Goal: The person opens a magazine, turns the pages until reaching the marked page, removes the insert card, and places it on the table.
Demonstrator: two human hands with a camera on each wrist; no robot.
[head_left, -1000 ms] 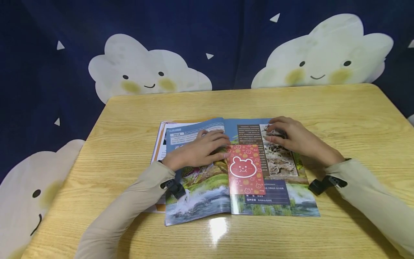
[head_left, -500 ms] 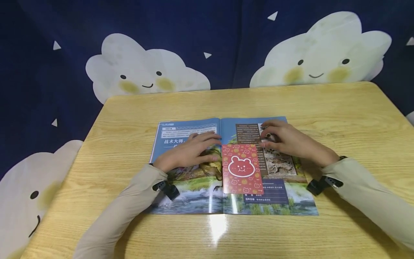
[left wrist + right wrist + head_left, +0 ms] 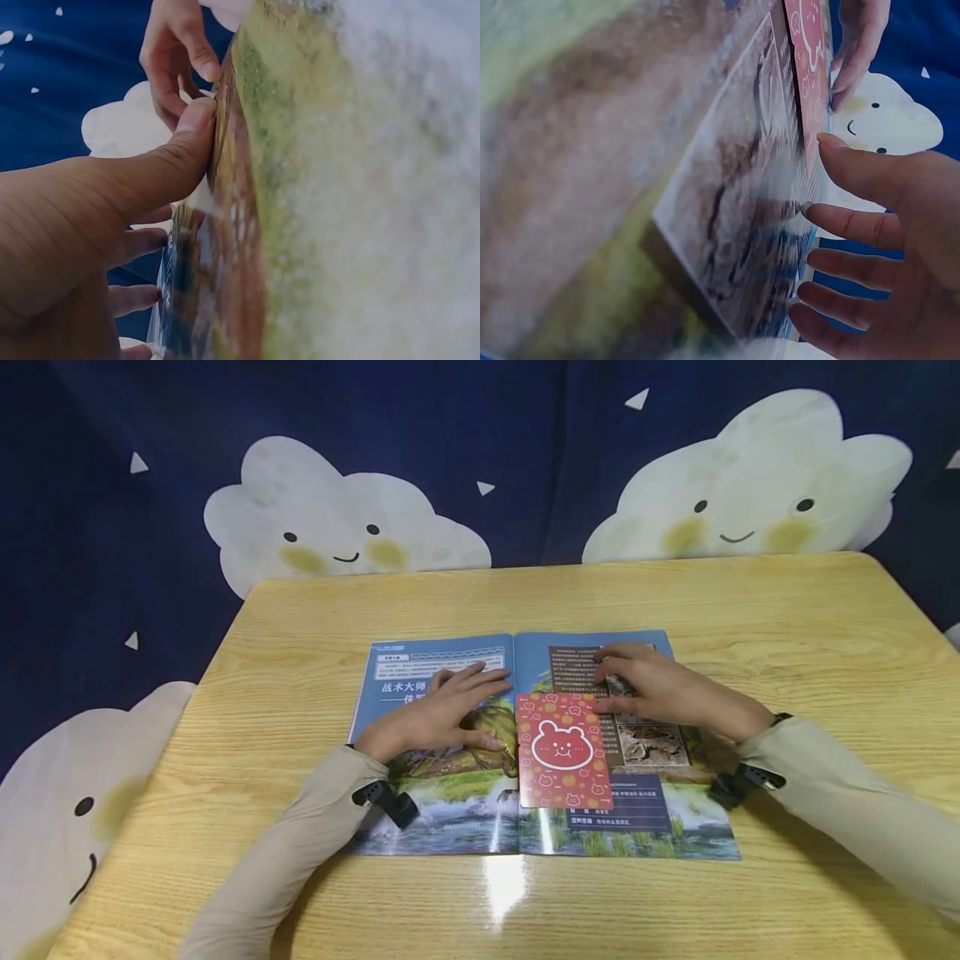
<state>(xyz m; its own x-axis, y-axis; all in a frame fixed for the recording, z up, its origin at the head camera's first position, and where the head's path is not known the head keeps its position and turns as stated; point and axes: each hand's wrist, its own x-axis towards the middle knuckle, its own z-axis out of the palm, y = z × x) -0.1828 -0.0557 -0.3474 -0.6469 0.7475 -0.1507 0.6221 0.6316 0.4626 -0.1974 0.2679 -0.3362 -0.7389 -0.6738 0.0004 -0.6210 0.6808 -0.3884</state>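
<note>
An open magazine (image 3: 442, 827) lies flat on the table, with a river scene and text on its pages. A red card (image 3: 566, 777) with a bear face rests on the right page beside the fold. My left hand (image 3: 446, 710) lies on the left page, its fingers loosely spread and fingertips on the paper. On the right page, my right hand (image 3: 667, 685) has its thumb at the card's right edge, while its other fingertips touch the printed photos (image 3: 727, 202). Neither hand grips anything.
The wooden table (image 3: 420, 910) extends around the magazine on all sides. Behind it hangs a dark blue curtain (image 3: 525, 427) with printed white clouds. Each wrist wears a small black camera.
The left page, raised over other pages a second ago, has come down flat. My left hand has shifted slightly left with it. My right hand has moved left, up to the card's edge.
</note>
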